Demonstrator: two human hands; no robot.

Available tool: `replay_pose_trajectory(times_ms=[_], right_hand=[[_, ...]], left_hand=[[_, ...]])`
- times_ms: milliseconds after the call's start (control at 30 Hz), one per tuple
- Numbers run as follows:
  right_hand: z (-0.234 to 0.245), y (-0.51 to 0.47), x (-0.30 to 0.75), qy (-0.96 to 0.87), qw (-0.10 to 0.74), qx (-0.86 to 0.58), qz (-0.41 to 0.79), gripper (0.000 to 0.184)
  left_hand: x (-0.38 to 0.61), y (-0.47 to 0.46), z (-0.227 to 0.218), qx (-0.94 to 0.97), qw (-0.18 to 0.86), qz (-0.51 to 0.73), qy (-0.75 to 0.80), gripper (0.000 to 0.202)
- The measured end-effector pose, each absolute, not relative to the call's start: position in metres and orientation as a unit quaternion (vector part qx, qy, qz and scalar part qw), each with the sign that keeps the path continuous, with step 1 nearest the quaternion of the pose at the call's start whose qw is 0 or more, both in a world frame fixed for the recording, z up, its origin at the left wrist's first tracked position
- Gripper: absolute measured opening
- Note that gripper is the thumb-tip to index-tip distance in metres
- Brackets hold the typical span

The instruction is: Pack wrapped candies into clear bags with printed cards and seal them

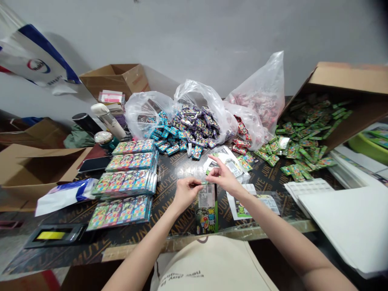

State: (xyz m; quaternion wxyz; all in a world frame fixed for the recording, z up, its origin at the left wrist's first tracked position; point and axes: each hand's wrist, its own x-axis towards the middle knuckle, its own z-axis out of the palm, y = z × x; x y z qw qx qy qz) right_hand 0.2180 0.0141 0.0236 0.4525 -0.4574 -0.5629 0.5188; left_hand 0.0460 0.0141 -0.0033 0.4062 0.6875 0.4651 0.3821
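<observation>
A flat black and green printed packet [206,214] lies at the table's front edge, a grey patch on its upper part. At its top edge my left hand [188,193] is closed in a pinch. My right hand [223,178] meets the same edge from the other side, thumb and fingers together at the tips and index finger raised. A thin pale green strip shows between the two hands; its exact form is too small to tell. Behind them lie printed sheets [226,158] and clear plastic film. More printed pieces [242,208] sit under my right forearm.
Stacked colourful packs [121,210] stand on the left beside a phone [94,164] and bottles [108,121]. Plastic bags [148,111] spill blue, purple and red small packets [197,125] at the back. Green packets [300,149] pour from a tipped carton [348,81]; white sheets [345,226] lie right.
</observation>
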Motion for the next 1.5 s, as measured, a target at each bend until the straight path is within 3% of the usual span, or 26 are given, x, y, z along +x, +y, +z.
replay_pose_trajectory(times_ms=[433,600,767,900,1033,1100,1267,1367,1500], right_hand=[[0.008,0.013,0.208,-0.596,0.442,-0.474,0.474,0.077],[0.004,0.011,0.202,-0.53,0.48,-0.527,0.46,0.083],[-0.011,0.014,0.223,-0.397,0.536,-0.571,0.479,0.073],[-0.031,0.0,0.241,-0.37,0.555,-0.611,0.426,0.067],[-0.046,-0.019,0.228,-0.337,0.541,-0.556,0.534,0.065],[-0.046,-0.021,0.219,-0.323,0.564,-0.526,0.548,0.073],[-0.023,-0.008,0.23,-0.346,0.63,-0.533,0.446,0.079],[-0.003,-0.005,0.239,-0.482,0.557,-0.51,0.444,0.078],[0.007,-0.011,0.223,-0.631,0.422,-0.469,0.452,0.077]], left_hand=[[0.054,0.006,-0.005,0.695,0.339,0.405,0.488,0.014],[0.054,0.014,0.002,0.719,0.347,0.357,0.485,0.014],[0.027,0.035,0.013,0.698,0.432,0.311,0.48,0.019],[-0.005,0.046,0.005,0.474,0.493,0.489,0.541,0.027],[-0.003,0.03,-0.011,0.28,0.534,0.61,0.515,0.038],[0.008,0.012,-0.021,0.245,0.564,0.614,0.494,0.044],[0.023,-0.033,-0.046,0.322,0.604,0.527,0.504,0.069],[0.021,-0.039,-0.044,0.467,0.516,0.464,0.548,0.073],[0.028,-0.025,-0.012,0.658,0.376,0.441,0.481,0.052]])
